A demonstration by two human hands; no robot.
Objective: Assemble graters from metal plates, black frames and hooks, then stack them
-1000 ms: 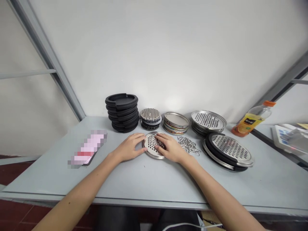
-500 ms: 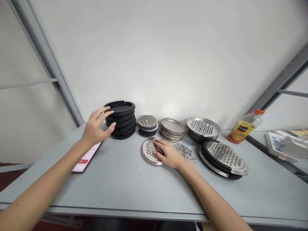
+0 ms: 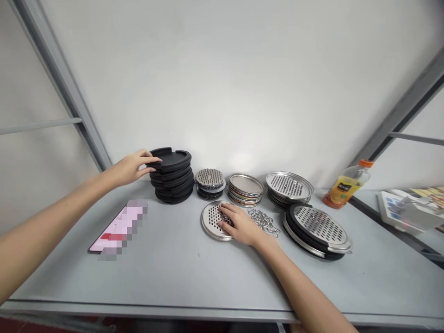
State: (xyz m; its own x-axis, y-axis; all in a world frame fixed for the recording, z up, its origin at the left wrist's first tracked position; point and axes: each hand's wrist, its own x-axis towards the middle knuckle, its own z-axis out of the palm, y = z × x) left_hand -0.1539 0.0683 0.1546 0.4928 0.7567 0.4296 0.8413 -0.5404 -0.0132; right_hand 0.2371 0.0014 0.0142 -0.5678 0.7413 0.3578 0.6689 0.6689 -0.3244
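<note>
My left hand (image 3: 133, 166) reaches to the stack of black round rings (image 3: 171, 176) at the back left and pinches the rim of the top ring (image 3: 171, 158). My right hand (image 3: 239, 223) lies flat, fingers spread, on a perforated steel disc (image 3: 212, 221) that rests on the grey table (image 3: 194, 273). Just right of that hand is a small heap of metal wire clips (image 3: 264, 218).
Along the wall stand a small stack of perforated discs (image 3: 210, 181), a stack of metal lids (image 3: 246, 188) and a stack of large perforated plates (image 3: 289, 187). An assembled black ring with a plate (image 3: 317, 225) lies at right, a juice bottle (image 3: 344, 187) behind, a phone (image 3: 118, 227) at left.
My left hand left the steel disc, swung left and back, and now grips the top black ring. My right hand stayed on the disc. The view shifted slightly left.
</note>
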